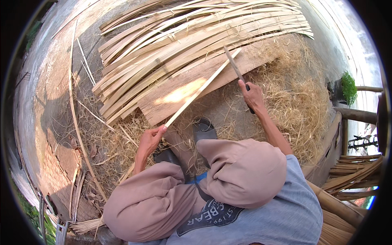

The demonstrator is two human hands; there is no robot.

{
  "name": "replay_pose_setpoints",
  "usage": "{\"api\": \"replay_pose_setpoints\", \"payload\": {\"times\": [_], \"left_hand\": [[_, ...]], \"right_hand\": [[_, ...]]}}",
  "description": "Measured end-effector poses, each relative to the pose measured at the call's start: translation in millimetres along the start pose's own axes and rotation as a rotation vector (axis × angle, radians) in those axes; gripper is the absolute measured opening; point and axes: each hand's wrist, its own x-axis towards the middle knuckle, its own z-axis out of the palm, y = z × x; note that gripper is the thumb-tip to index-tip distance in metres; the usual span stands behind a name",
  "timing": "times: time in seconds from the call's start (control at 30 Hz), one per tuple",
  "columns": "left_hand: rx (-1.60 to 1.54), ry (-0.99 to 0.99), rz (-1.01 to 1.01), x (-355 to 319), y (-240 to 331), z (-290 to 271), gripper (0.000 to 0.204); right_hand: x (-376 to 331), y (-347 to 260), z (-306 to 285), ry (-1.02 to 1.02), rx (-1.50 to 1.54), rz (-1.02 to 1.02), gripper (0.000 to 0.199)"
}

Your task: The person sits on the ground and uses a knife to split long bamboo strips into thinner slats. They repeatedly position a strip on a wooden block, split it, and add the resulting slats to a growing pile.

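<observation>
My left hand pinches the near end of a pale bamboo strip, which slants away to the upper right above a flat wooden board. In my right hand is the dark handle of a long-bladed knife, its fingers wrapped round it. The blade points up and to the left and crosses the strip close to its far end. Whether the edge touches the strip I cannot tell. Beyond the board lies a wide layer of split bamboo strips, side by side.
Curly bamboo shavings cover the ground at right and lie around my feet, which wear dark sandals. One long loose strip lies at left. More strips are stacked at the right edge, near bamboo poles and a green plant.
</observation>
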Motion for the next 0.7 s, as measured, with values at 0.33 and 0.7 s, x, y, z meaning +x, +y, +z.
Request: {"api": "replay_pose_setpoints", "payload": {"times": [0.33, 0.7], "left_hand": [[0.001, -0.096, -0.077, -18, 5, -37, 0.054], [0.462, 0.189, -0.139, -104, 76, -101, 0.043]], "right_hand": [[22, 34, 10, 0.043, -0.115, -0.019, 0.068], [41, -38, -15, 0.262, -0.362, -0.252, 0.067]]}}
